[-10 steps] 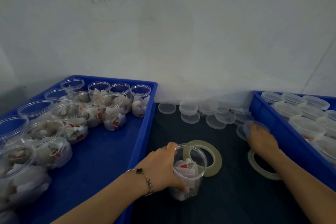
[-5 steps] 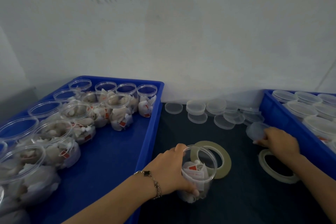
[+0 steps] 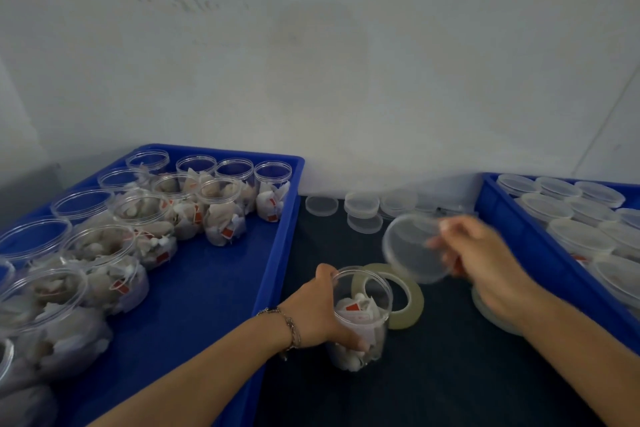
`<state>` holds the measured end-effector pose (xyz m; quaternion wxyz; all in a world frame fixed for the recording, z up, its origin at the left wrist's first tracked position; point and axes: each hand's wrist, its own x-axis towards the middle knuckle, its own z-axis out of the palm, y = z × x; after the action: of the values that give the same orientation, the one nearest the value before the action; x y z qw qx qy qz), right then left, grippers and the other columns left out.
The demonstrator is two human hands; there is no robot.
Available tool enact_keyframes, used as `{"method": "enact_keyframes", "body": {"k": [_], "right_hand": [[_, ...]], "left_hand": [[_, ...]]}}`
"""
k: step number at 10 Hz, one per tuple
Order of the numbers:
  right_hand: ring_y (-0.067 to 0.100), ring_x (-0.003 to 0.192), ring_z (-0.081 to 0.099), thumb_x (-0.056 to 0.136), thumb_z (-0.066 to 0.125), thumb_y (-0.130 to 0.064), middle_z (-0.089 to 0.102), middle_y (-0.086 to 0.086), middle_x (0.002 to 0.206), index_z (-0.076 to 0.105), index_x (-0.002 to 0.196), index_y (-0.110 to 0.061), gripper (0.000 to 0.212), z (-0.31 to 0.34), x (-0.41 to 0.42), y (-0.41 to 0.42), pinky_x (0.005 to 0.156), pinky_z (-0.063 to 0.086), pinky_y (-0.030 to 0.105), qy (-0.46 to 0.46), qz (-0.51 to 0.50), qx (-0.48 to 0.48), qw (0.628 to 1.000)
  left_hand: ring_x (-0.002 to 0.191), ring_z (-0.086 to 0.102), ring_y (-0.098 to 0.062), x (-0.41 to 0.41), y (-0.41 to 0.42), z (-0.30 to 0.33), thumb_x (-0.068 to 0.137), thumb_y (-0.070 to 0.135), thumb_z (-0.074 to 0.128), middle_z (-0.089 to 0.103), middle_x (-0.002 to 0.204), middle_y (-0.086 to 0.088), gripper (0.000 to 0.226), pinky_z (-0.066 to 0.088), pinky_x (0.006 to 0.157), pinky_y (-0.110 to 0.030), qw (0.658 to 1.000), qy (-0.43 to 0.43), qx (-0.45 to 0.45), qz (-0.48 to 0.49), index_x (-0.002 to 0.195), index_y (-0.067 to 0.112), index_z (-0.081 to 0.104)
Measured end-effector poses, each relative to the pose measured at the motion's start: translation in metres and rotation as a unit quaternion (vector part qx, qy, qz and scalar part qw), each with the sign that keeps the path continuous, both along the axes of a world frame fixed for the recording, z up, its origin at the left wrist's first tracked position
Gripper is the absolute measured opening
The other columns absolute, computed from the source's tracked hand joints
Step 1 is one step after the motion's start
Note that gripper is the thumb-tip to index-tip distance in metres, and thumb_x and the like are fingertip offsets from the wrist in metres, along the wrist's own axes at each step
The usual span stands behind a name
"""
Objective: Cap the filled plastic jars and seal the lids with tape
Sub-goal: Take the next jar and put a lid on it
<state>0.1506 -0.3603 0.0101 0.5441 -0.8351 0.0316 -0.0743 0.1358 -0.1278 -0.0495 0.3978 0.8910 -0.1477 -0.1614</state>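
Above the tape roll [image 3: 403, 302], right hand [image 3: 485, 260] pinches a lid [image 3: 412, 248].

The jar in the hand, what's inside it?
The jar, gripped by the left hand, holds white paper pouches with small red tags, like tea bags. What fills the pouches is hidden. The jar's top is open; the right hand holds a clear lid above it.
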Motion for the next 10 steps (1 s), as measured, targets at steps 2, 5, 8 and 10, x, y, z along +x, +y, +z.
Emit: {"method": "enact_keyframes", "body": {"k": [2, 5, 8, 10], "right_hand": [[0.007, 0.076, 0.059, 0.098, 0.047, -0.024, 0.065, -0.006, 0.085, 0.061, 0.090, -0.022, 0.016, -0.033, -0.010, 0.044, 0.068, 0.046, 0.022, 0.034, 0.045, -0.134, 0.989], [-0.016, 0.106, 0.051, 0.087, 0.050, -0.057, 0.056, -0.028, 0.114, 0.057, 0.104, -0.052, 0.019, -0.007, -0.032, 0.056, 0.085, 0.040, 0.005, -0.085, 0.204, -0.144, 0.965], [0.017, 0.117, 0.060, 0.068, 0.065, -0.070, 0.065, 0.000, 0.123, 0.069, 0.115, -0.017, 0.071, 0.022, -0.026, 0.036, 0.094, 0.050, 0.028, -0.039, 0.353, 0.083, 0.931], [0.021, 0.123, 0.055, 0.074, 0.069, -0.057, 0.060, 0.003, 0.130, 0.064, 0.122, -0.015, 0.064, 0.038, -0.018, 0.028, 0.097, 0.047, 0.029, -0.026, 0.427, 0.028, 0.904]], "left_hand": [[0.105, 0.052, 0.000, -0.002, 0.000, 0.008, 0.053, 0.044, 0.087, 0.050, 0.117, 0.018, 0.093, 0.046, 0.084, -0.014, 0.999, -0.050, -0.004, -0.007, 0.129, 0.028, 0.035], [0.101, 0.061, -0.012, -0.012, 0.002, 0.027, 0.043, 0.051, 0.081, 0.059, 0.112, 0.004, 0.079, 0.054, 0.088, -0.035, 0.978, -0.071, -0.187, 0.052, 0.112, 0.032, 0.050], [0.085, 0.056, -0.014, -0.021, 0.017, 0.049, 0.102, 0.012, 0.034, 0.052, 0.085, -0.001, 0.026, 0.045, 0.076, -0.010, 0.915, 0.112, -0.382, 0.068, 0.081, 0.013, 0.051], [0.104, 0.056, -0.015, -0.016, 0.011, 0.049, 0.102, 0.009, 0.029, 0.053, 0.119, -0.007, 0.039, 0.045, 0.078, -0.009, 0.951, 0.082, -0.275, 0.113, 0.139, -0.005, 0.032]]}}
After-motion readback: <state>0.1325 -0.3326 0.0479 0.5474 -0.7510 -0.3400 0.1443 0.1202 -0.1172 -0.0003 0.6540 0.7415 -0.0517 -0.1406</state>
